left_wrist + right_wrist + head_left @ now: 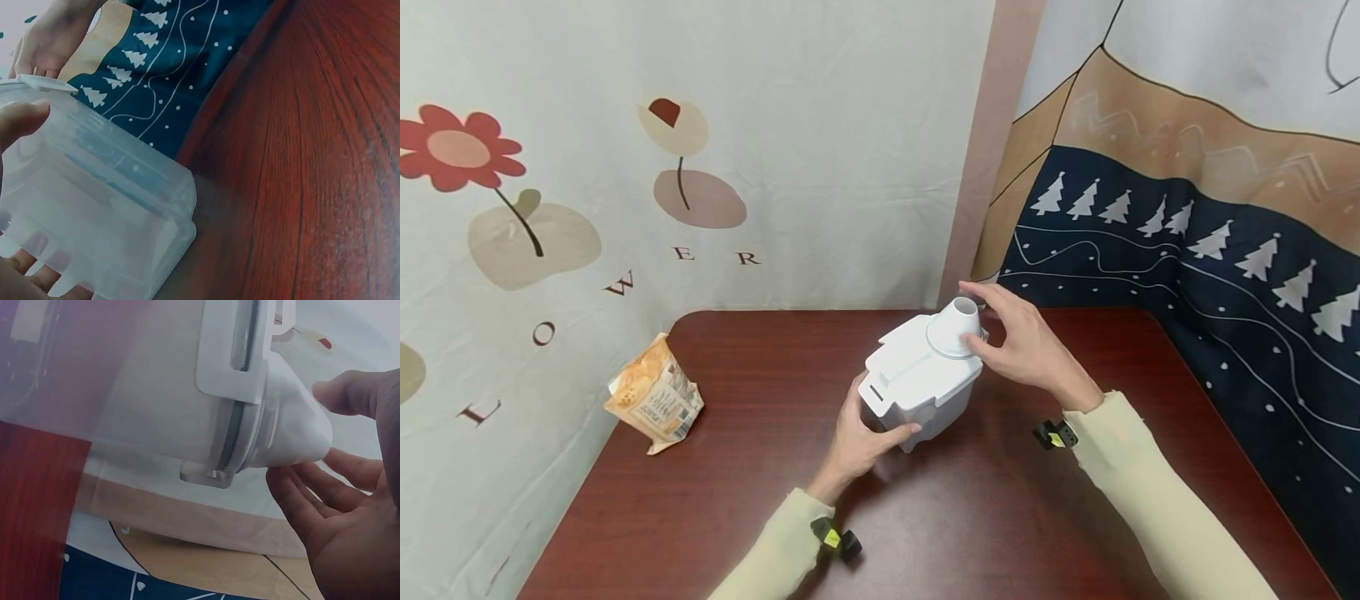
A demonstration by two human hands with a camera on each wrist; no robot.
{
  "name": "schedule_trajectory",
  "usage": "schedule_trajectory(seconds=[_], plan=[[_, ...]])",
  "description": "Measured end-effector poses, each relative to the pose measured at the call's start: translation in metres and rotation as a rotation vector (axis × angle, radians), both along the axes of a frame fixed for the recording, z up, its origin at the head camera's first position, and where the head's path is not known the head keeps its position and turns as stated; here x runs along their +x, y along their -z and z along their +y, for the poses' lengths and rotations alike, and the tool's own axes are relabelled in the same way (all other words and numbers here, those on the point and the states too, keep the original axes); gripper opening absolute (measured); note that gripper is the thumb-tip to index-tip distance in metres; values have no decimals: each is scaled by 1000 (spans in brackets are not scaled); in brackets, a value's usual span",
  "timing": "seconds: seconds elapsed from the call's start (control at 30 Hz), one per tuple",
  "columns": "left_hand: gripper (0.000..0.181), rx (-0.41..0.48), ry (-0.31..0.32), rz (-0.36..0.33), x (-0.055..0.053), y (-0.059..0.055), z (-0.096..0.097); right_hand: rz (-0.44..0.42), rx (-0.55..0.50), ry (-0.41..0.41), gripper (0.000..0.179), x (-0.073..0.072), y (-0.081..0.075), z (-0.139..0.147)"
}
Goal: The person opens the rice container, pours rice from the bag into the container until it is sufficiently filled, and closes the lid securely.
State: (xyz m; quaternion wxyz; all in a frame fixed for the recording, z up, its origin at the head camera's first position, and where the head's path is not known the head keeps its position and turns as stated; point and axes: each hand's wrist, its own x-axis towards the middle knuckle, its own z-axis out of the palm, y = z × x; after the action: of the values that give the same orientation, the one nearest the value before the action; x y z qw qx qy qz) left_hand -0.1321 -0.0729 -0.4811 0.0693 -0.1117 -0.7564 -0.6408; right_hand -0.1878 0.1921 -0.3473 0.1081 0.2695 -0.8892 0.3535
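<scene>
A white plastic container (917, 379) with a clip-on lid and a cone-shaped spout cap (957, 325) stands in the middle of the dark red table (760, 500). My left hand (865, 433) grips its near lower corner, thumb along the front. My right hand (1018, 337) curls its fingers around the spout cap (294, 428) on the lid. In the left wrist view the translucent container (94, 206) fills the left side, with my thumb (22, 119) on its wall.
An orange-and-white snack bag (655, 396) lies near the table's left edge. Patterned cloth hangs behind and to the right. Small black-and-yellow tags sit at both wrists.
</scene>
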Motion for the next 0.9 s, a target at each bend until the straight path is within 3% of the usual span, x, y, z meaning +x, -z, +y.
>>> schedule_trajectory(seconds=[0.23, 0.27, 0.57, 0.9], plan=[[89, -12, -6, 19, -1, 0, 1, -40, -1, 19, 59, -1, 3, -1], [88, -15, -8, 16, 1, -5, 1, -42, -1, 19, 58, -1, 3, -1], [88, -72, -9, 36, -5, -1, -3, -38, -6, 26, 58, -1, 3, 1], [80, -21, 81, 58, -15, -2, -10, -34, -11, 42, 58, 2, 5, 3]])
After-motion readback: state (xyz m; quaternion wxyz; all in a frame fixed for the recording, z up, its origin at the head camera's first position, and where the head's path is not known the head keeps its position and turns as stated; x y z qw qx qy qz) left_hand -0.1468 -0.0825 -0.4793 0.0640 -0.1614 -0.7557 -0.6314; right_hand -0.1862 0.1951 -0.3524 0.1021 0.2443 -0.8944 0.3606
